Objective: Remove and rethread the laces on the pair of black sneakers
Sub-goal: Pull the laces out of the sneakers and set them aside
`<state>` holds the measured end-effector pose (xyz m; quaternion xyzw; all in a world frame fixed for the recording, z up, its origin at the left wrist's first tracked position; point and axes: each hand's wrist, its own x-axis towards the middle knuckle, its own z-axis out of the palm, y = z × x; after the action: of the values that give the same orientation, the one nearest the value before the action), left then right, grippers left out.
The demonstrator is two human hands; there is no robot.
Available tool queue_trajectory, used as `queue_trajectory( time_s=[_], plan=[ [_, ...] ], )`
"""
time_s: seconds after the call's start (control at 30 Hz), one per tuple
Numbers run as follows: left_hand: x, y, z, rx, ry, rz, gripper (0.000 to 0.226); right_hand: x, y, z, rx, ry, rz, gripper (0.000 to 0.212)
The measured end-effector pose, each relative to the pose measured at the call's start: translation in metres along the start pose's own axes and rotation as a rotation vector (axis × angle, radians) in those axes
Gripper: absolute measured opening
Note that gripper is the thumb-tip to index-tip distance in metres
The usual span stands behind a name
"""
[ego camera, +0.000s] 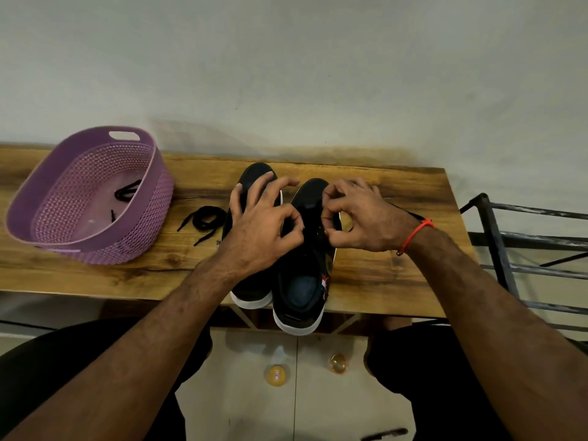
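From my remote seat I see the long wooden table (381,275) running nine to three o'clock across the view. At nine o'clock on it sits the purple perforated plastic basket (152,224), with a short black lace piece (127,189) lying inside. At the centre stand the two black sneakers with white soles, side by side and touching, long axes running six to twelve, toes at twelve toward the wall, heels overhanging the near edge. The left sneaker (254,288) is largely covered by my left hand (261,224); its thumb and forefinger meet in a pinch over the right sneaker (305,281), but what they hold I cannot tell. My right hand (359,218), an orange thread bracelet (416,232) on its wrist, has its fingers curled at the same lace area; its hold is also unclear. A loose coiled black shoelace (203,219) lies between basket and shoes.
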<state>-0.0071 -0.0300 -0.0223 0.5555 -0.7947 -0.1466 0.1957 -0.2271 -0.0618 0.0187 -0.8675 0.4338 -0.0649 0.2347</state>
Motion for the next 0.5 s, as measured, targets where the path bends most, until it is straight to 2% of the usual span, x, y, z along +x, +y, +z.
queue_trajectory(
  time_s=[0.2,0.33,0.43,0.5],
  plan=[
    [0.001,-0.001,0.003,-0.058,-0.021,-0.060,0.014,0.004,-0.006,0.008,-0.058,0.027,0.009,0.018],
    [0.003,-0.002,-0.004,-0.072,-0.090,-0.030,0.027,0.008,-0.006,0.011,-0.065,-0.010,0.000,0.011],
    [0.004,0.000,-0.010,-0.052,-0.137,-0.022,0.011,0.008,-0.004,0.011,-0.050,-0.028,-0.010,0.011],
    [0.003,0.003,-0.011,-0.009,-0.107,-0.054,0.006,0.006,-0.004,0.011,-0.025,-0.016,-0.013,0.009]
  ],
)
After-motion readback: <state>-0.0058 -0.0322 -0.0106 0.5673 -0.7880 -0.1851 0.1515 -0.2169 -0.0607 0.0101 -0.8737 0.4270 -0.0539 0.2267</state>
